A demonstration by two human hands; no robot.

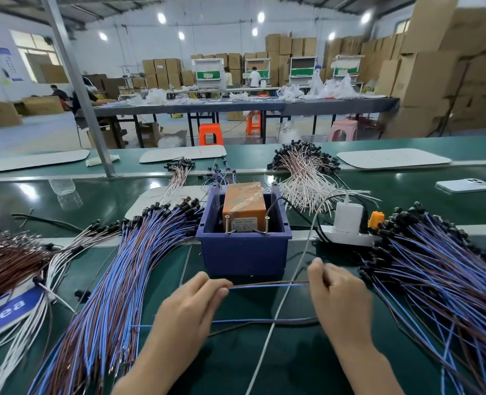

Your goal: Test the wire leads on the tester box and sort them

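A blue bin (244, 252) stands in the middle of the green bench and holds the orange tester box (244, 208), which has two upright metal screws at its front. Just in front of the bin, my left hand (189, 309) and my right hand (340, 297) each pinch one end of a blue-and-brown wire lead (267, 285) stretched level between them. Another blue-and-brown lead (264, 321) lies on the bench under my hands. Large fans of blue-and-brown leads lie at the left (122, 280) and at the right (435, 280).
A white cable (290, 289) crosses the bench between my hands up to a power strip (350, 235) with a white charger. White leads (307, 178) are piled behind the bin, brown leads (5, 260) at far left. A phone (465, 185) lies at the right.
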